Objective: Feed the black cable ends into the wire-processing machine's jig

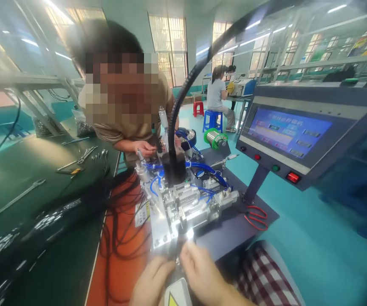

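A metal machine point(192, 211) with pneumatic cylinders and blue air tubes stands in front of me. At its near end, my left hand point(153, 278) and my right hand point(202, 272) are close together with their fingers curled inward. A small part between the fingertips is mostly hidden, and I cannot make out what it is. Just below them lies a white plate with a yellow warning triangle point(173, 297). A bright light point(190, 233) glows on the machine above my right fingertips.
Opposite me a person in a tan shirt point(164, 91) leans over the machine, hand point(145, 148) at its far side. A control panel point(293, 131) rises at right, red-handled pliers point(256, 218) below it. Wrenches point(14, 202) and black plastic point(59, 216) lie at left.
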`<state>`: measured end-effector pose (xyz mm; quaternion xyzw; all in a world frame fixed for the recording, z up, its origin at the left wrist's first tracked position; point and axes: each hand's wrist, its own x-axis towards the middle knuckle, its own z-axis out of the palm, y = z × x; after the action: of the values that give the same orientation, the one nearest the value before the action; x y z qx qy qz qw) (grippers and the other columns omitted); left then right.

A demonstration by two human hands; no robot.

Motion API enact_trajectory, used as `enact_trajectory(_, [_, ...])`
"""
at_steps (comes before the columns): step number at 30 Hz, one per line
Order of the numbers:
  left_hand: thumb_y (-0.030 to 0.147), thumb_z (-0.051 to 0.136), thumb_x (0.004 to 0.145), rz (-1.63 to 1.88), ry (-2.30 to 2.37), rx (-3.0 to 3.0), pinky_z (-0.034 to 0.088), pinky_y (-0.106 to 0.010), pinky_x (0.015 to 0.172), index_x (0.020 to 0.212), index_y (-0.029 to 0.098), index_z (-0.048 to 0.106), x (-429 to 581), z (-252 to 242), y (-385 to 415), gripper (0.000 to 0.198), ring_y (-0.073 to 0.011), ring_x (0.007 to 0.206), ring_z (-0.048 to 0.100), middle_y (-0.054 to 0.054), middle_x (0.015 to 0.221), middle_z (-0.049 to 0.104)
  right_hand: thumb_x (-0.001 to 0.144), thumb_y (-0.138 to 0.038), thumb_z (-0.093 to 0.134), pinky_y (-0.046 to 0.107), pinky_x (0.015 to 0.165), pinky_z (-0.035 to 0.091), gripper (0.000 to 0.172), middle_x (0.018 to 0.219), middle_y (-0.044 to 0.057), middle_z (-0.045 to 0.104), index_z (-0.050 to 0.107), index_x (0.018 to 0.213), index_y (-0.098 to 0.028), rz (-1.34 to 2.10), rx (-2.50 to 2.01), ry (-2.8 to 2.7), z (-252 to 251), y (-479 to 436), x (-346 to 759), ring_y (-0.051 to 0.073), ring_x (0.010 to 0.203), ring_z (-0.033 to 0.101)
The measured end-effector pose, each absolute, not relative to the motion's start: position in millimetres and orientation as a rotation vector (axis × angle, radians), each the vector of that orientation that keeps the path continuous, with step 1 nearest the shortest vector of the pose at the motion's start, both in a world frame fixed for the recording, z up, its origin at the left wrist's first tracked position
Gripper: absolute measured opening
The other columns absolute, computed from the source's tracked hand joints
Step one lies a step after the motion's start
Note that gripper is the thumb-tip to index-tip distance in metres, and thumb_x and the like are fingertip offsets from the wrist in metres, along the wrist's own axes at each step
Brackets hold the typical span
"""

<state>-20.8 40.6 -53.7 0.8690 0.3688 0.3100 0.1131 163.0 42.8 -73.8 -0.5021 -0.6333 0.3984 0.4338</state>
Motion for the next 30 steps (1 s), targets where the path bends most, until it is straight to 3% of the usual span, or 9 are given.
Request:
enact_trajectory(5, [0.008, 0.043, 0.083, 0.712, 1.373, 2.525, 0.058, -0.022, 0.066, 0.099, 0.023, 0.072, -4.7, -30.1, 28.4, 0.036, -0.0167, 0.077, 0.069, -0.006, 0.087, 0.069, 0.088, -0.032, 0.052, 0.025, 0.049, 0.031, 0.026, 0.056, -0.006, 0.040, 0.040, 0.067, -0.022, 1.381, -1.221, -1.276, -64.1, 43.0, 163.0, 0.012, 0.051, 0.040])
enact_trajectory(11, [0.008, 0.041, 0.087, 0.580, 1.476, 2.515, 0.058, -0.026, 0.070, 0.103, 0.021, 0.070, -6.6, -14.6, 19.8, 0.036, -0.0177, 0.081, 0.069, -0.006, 0.089, 0.069, 0.086, -0.037, 0.058, 0.022, 0.047, 0.028, 0.027, 0.052, -0.009, 0.041, 0.044, 0.069, -0.021, 1.530, -1.188, -1.193, -65.4, 44.8, 168.5, 0.008, 0.047, 0.035])
enact_trajectory(16, [0.019, 0.042, 0.096, 0.739, 1.526, 2.523, 0.057, -0.027, 0.072, 0.094, 0.020, 0.064, -27.3, -30.5, 11.0, 0.022, -0.0175, 0.082, 0.068, -0.006, 0.088, 0.069, 0.086, -0.044, 0.055, 0.022, 0.046, 0.029, 0.030, 0.056, -0.007, 0.045, 0.045, 0.071, -0.021, 1.593, -1.184, -1.169, -69.4, 43.6, 171.1, 0.008, 0.046, 0.036])
enact_trajectory(23, [0.009, 0.045, 0.093, 0.809, 1.499, 2.686, 0.053, -0.033, 0.077, 0.107, 0.018, 0.063, -37.1, -49.2, 8.5, 0.025, -0.0219, 0.088, 0.064, -0.008, 0.097, 0.068, 0.094, -0.049, 0.039, 0.025, 0.049, 0.033, 0.035, 0.059, -0.006, 0.048, 0.051, 0.080, -0.020, 1.592, -1.282, -1.208, -76.2, 44.5, 181.2, 0.009, 0.045, 0.040])
enact_trajectory(30, [0.003, 0.043, 0.093, 0.729, 1.407, 2.780, 0.052, -0.031, 0.078, 0.115, 0.014, 0.059, -31.8, -43.5, 13.7, 0.029, -0.0199, 0.089, 0.060, -0.008, 0.099, 0.065, 0.093, -0.039, 0.049, 0.027, 0.056, 0.031, 0.029, 0.060, -0.006, 0.043, 0.047, 0.071, -0.021, 1.475, -1.333, -1.360, -71.0, 44.8, 179.3, 0.011, 0.057, 0.039])
